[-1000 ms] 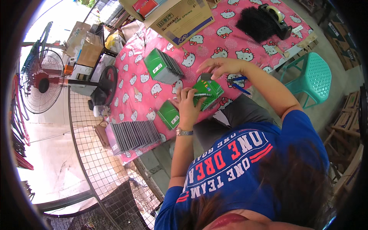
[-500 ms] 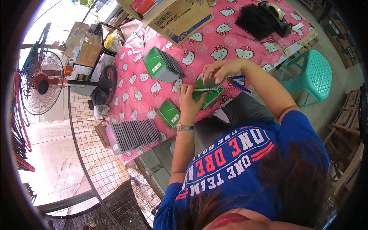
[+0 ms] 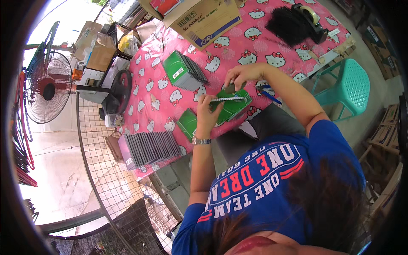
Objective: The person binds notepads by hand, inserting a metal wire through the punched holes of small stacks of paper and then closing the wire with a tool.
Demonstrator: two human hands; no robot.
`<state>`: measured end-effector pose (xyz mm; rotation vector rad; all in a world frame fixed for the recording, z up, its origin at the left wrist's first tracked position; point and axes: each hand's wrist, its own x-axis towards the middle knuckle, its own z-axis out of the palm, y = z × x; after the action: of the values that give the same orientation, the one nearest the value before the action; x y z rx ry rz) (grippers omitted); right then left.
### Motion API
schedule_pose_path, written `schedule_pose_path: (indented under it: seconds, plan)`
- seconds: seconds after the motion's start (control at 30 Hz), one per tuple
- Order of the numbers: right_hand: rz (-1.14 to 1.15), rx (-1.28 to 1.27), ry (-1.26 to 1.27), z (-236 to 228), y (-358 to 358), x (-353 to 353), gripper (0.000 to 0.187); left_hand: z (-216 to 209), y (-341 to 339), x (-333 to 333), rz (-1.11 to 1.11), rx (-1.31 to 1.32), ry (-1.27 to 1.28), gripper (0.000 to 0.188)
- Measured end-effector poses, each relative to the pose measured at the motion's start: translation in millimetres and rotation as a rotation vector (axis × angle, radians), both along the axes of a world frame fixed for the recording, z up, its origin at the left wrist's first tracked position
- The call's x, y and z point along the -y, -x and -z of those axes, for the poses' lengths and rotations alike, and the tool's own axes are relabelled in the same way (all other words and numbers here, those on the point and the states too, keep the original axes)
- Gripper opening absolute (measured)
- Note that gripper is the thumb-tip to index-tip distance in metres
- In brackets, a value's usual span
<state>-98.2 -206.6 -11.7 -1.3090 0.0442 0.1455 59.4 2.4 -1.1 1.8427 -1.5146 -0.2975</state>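
A green notebook [image 3: 236,105] with a pale punched spine edge lies in front of me. My left hand [image 3: 207,112] grips its left end, thumb and fingers on either side. Over the far side of the spine, my right hand [image 3: 243,77] is closed in a pinch on a small, flat, dark piece [image 3: 230,89] that I cannot make out. A thin dark spiral coil [image 3: 257,98] runs out from the right end of the spine. Just beyond it lies a blue-handled tool [image 3: 270,96], perhaps pliers. Another green notebook [image 3: 187,123] lies left of my left wrist.
Stacked green coil-bound notebooks [image 3: 180,70] stand farther back. A row of bound notebooks [image 3: 151,148] sits at the table's left edge. Behind are a cardboard box [image 3: 208,21], a heap of black coils [image 3: 285,25] and a tape dispenser [image 3: 315,29]. A green stool [image 3: 346,85] stands right.
My right hand has curled its fingers more tightly and drawn in over the notebook's spine. The spine edge shows more plainly now. My left hand keeps its hold.
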Motion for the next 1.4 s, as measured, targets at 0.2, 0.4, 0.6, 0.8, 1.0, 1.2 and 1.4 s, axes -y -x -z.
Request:
schedule_pose_path:
  seconds: [0.2, 0.4, 0.6, 0.8, 1.0, 1.2, 1.4]
  plan:
    - [0.038, 0.063, 0.005, -5.6, -6.4, -2.1, 0.047, 2.4, -4.1, 2.1, 0.056, -0.094, -0.001, 0.029]
    - [0.016, 0.103, -0.04, -2.4, -13.0, -4.0, 0.045, 5.5, -5.8, 4.3, 0.074, -0.098, 0.016, 0.031]
    - [0.117, 0.007, 0.567, 2.4, -6.0, 5.5, 0.043, 6.1, -5.1, 6.6, 0.049, -0.128, -0.016, 0.03]
    - [0.668, -0.139, 1.486, 70.1, 57.1, 11.3, 0.06, 22.4, -12.1, 3.2, -0.052, -0.222, 0.013, 0.021]
    - [0.694, -0.148, 1.61, 101.2, 125.8, -82.0, 0.071, 33.5, -0.6, -1.6, -0.2, -0.676, 0.194, 0.021]
    - [0.903, 0.1, 1.044, 29.2, 80.5, -117.5, 0.057, 35.0, 5.4, -5.2, -0.253, -0.599, 0.126, 0.023]
    - [0.756, 0.284, 1.174, -10.3, 21.3, -129.7, 0.056, 45.2, 4.8, -6.2, -0.235, -0.587, 0.245, 0.021]
